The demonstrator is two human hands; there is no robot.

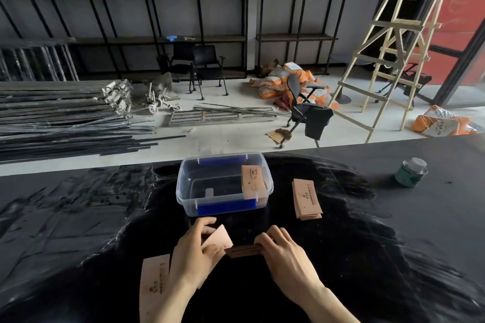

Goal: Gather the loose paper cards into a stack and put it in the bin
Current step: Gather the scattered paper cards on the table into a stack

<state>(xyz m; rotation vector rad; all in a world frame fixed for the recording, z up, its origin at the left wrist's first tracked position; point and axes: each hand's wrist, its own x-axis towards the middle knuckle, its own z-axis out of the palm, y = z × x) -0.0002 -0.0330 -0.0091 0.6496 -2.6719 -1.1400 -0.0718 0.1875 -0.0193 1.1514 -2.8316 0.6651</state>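
Note:
A clear plastic bin with blue clips stands on the black table, and one tan card leans against its right inner wall. My left hand pinches a loose tan card just in front of the bin. My right hand grips a small stack of cards held on edge between both hands. A pile of cards lies flat to the right of the bin. Another card lies flat left of my left wrist.
A green-labelled can with a grey lid stands at the far right of the table. Beyond the table's far edge is a floor with metal bars, chairs, sacks and a wooden ladder.

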